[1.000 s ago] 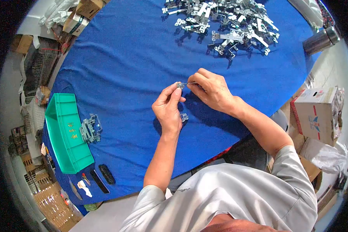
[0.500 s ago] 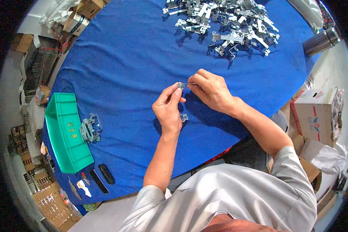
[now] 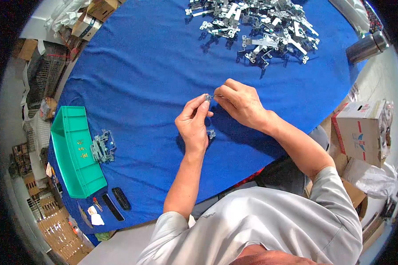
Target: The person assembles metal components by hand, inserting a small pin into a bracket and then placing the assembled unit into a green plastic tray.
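My left hand (image 3: 193, 124) is closed on a small metal part (image 3: 208, 97), pinched at its fingertips above the blue cloth. Just right of it, my right hand (image 3: 241, 102) pinches a thin rod-like piece (image 3: 217, 96) whose tip meets the metal part. Its exact kind is too small to tell. Part of a metal piece (image 3: 211, 134) shows beside my left wrist, lower down. A heap of metal parts (image 3: 265, 31) lies at the top of the table.
At the left is a green tray (image 3: 86, 174) with small brass-coloured bits, beside several metal parts (image 3: 103, 146). A black oblong object (image 3: 121, 198) lies below. A steel flask (image 3: 368, 47) and a cardboard box (image 3: 359, 132) are at the right.
Both hands stay almost in place, holding the same pieces. The small metal part looks slightly turned in my left fingers.
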